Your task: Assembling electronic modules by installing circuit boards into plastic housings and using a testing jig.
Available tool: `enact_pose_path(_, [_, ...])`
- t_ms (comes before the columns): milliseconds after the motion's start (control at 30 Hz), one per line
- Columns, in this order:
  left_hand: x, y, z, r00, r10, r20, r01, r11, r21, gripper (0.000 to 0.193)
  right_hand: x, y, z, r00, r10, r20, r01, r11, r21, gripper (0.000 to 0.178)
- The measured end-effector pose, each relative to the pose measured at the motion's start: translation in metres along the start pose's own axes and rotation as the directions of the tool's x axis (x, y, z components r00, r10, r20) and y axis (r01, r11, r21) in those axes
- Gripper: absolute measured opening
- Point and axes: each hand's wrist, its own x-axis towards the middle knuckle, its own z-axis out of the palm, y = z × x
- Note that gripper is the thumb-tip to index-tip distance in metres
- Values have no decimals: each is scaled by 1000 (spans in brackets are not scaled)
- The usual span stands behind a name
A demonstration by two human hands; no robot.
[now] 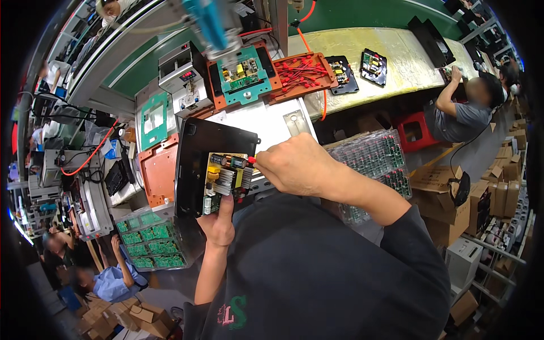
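Observation:
My left hand (218, 228) grips the lower edge of a black plastic housing (195, 139), its thumb beside the metal heat sink. Inside the tilted housing sits a circuit board (212, 190) with yellow parts, capacitors and silver fins. With fingers pinched together, my right hand (297, 164) holds a small red connector (251, 160) at the board's upper right edge. The fingertips partly hide where it meets the board. Beyond my hands, an orange tray (273, 96) holds many red-ended wire pieces. Left of it, another board (241, 75) lies in a green fixture (259, 80).
A boxy machine (180, 65) stands behind the housing. Stacked trays of green boards (150, 238) lie at left, more boards (368, 156) at right. Two filled black housings (374, 67) rest on the yellowish bench (391, 45). A co-worker (464, 110) sits at far right near cardboard boxes (439, 187).

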Motion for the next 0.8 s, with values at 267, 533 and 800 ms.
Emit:
enact_pose_path(267, [0, 2, 5, 999, 9, 33, -11, 999, 46, 47, -6, 2, -2, 1000, -3, 19, 4, 999, -41, 30])
enact_pose_path(533, [-2, 10, 3, 997, -42, 59, 42, 999, -3, 45, -6, -1, 4, 1000, 15, 7, -15, 1000, -14, 29])
enact_pose_path(800, [11, 6, 16, 983, -9, 185, -29, 979, 202, 40, -12, 25, 22, 998, 39, 49, -40, 999, 20, 30])
